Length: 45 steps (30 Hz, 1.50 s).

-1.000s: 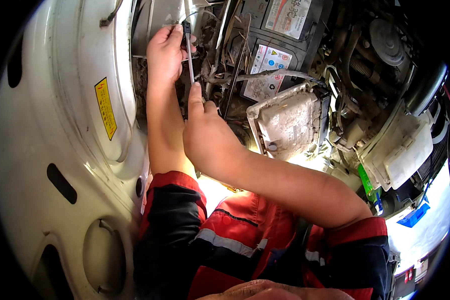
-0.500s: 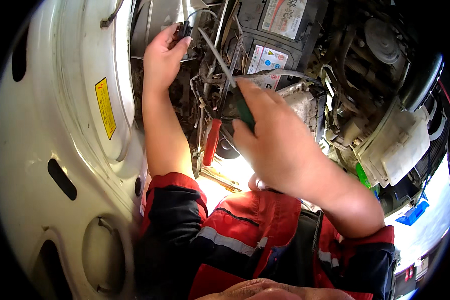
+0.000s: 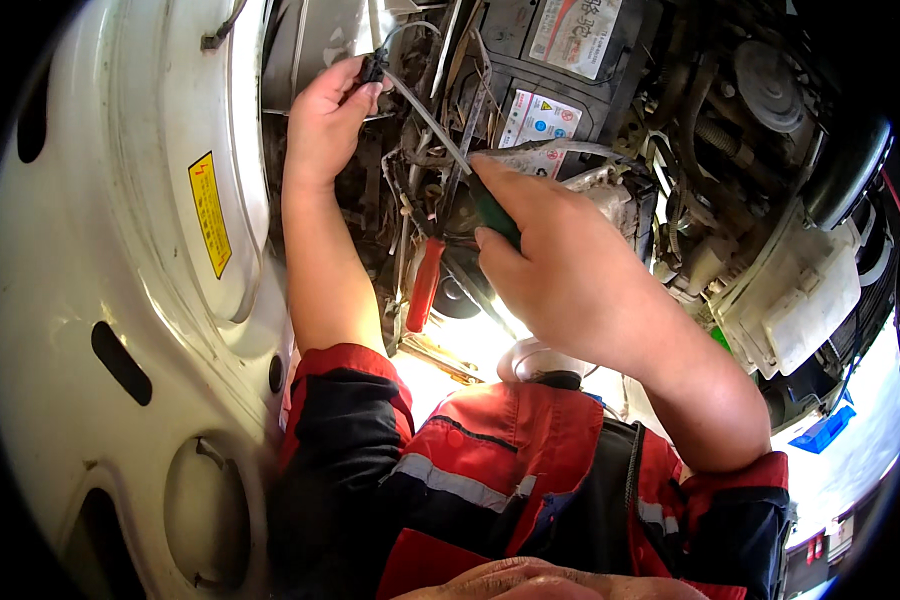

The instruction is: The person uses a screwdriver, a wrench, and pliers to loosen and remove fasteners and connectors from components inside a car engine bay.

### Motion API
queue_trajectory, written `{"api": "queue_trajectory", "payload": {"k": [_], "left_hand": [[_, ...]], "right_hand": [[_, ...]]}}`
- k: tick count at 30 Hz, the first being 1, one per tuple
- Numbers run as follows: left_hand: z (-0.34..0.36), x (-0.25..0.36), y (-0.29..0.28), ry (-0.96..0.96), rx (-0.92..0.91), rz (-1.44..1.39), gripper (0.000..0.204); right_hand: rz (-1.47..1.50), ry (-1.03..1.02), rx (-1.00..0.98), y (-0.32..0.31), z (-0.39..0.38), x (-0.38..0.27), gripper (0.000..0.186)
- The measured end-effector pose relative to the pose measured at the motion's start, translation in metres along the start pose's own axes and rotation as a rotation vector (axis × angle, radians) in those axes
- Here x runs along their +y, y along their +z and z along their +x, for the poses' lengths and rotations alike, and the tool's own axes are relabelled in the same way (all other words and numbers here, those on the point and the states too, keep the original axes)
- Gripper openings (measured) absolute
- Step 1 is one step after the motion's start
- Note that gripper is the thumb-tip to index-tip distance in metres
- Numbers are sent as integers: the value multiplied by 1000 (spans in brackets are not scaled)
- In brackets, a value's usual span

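A small black connector [image 3: 372,68] sits left of the battery [image 3: 595,105], pinched between the thumb and fingers of the left hand [image 3: 325,125]. A thin wire [image 3: 410,25] curves from it towards the battery. The green-handled screwdriver [image 3: 478,190] slants from below the battery up to its left, tip at the connector; whether the two touch, I cannot tell. The right hand [image 3: 560,250], below the battery, is closed round the handle, index finger stretched towards the shaft. Down and left of the battery, a red-handled tool [image 3: 425,285] stands tilted among dirty wires. A dusty pale cover [image 3: 607,195] lies just below the battery, partly hidden by the right hand. Far left of the battery, a white panel [image 3: 120,250] bears a yellow label [image 3: 208,215].
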<state>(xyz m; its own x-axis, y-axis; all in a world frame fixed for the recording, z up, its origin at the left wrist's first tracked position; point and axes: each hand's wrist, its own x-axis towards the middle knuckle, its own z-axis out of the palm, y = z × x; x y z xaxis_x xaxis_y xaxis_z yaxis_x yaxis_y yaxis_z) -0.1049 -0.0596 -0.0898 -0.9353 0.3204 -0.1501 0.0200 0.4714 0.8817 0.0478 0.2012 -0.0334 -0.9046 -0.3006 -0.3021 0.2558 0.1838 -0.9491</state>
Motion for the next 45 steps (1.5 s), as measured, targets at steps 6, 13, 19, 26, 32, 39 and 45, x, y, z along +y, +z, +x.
{"api": "queue_trajectory", "payload": {"k": [6, 13, 19, 26, 32, 39, 45], "left_hand": [[-1, -4, -3, -3, -10, 15, 27], [-2, -1, -4, -30, -26, 16, 27], [-3, -2, -2, -37, -14, 54, 26], [-1, 0, -3, -38, -37, 71, 26], [0, -2, 0, -5, -24, 104, 35], [2, -14, 10, 36, 8, 40, 34], [6, 7, 39, 69, 291, 648, 36]], "right_hand": [[-8, -33, 2, -3, 3, 2, 49], [-350, -18, 47, -4, -1, -3, 47], [-471, -14, 6, -5, -1, -5, 48], [-449, -73, 63, -5, 2, 0, 49], [-526, -64, 38, -5, 3, -4, 49], [-396, -113, 77, -5, 8, 4, 44], [-139, -51, 15, -16, 14, 0, 42]]}}
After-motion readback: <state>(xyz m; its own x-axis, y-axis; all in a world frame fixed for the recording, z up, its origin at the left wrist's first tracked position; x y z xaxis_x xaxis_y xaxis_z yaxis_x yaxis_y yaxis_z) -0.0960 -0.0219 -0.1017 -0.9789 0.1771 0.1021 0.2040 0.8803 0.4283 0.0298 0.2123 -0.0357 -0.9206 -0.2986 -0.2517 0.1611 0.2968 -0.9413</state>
